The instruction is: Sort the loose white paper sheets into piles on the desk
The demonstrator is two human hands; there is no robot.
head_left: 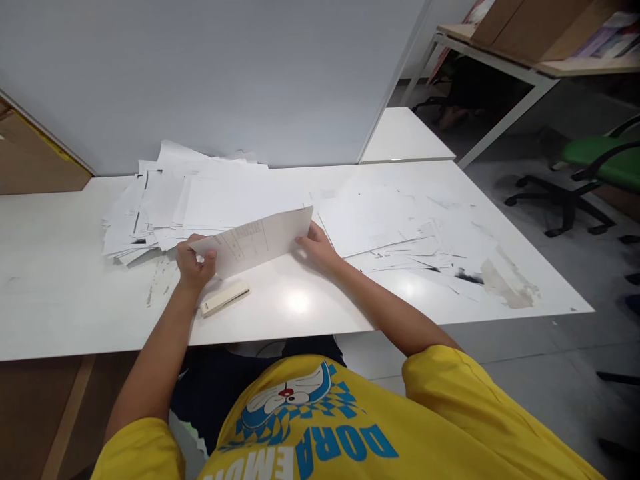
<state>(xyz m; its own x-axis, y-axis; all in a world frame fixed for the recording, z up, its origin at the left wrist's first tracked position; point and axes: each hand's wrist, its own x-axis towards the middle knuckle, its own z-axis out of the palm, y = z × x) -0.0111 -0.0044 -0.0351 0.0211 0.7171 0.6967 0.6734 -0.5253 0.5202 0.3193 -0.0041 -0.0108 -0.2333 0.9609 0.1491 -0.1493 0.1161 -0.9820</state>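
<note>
Between my two hands stands a sheaf of white paper (250,241) on its long edge, tilted, with faint print and a table on the side facing me. My left hand (197,261) pinches its left end, thumb in front. At the other end my right hand (316,244) grips the edge, its fingers partly hidden behind the paper. How many sheets are held I cannot tell. A cream stapler (225,299) lies on the table just below the paper, close to my left wrist; neither hand touches it.
An untidy heap of papers (170,193) lies at the back left, against a grey partition (225,80). More loose sheets (370,220) spread over the right of the white table (310,313). A brown box (40,157) stands far left. A green chair (600,160) is off to the right.
</note>
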